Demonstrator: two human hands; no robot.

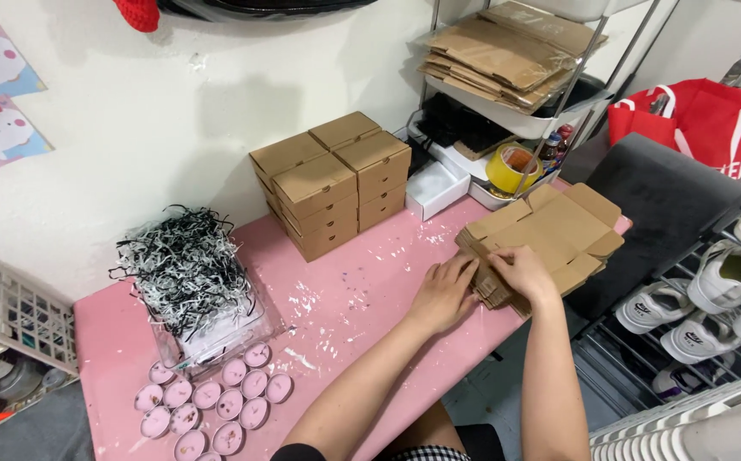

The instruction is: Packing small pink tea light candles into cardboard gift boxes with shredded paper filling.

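Observation:
A stack of flat brown cardboard box blanks (558, 229) lies at the right end of the pink table (345, 290). My left hand (445, 290) rests on the near left edge of that stack, fingers curled against it. My right hand (520, 271) lies on top of the stack's near corner, fingers bent over the top blank. Whether either hand has lifted a blank I cannot tell. Folded brown cardboard boxes (332, 181) are stacked at the back of the table against the wall.
A clear bin of black and white shredded paper (189, 282) stands at the left, with several pink tealight candles (217, 401) in front. A white box (435, 188), yellow tape roll (511, 166), wire shelf with cardboard (507, 55), red bag (694, 115) and shoes (711, 290) are at right.

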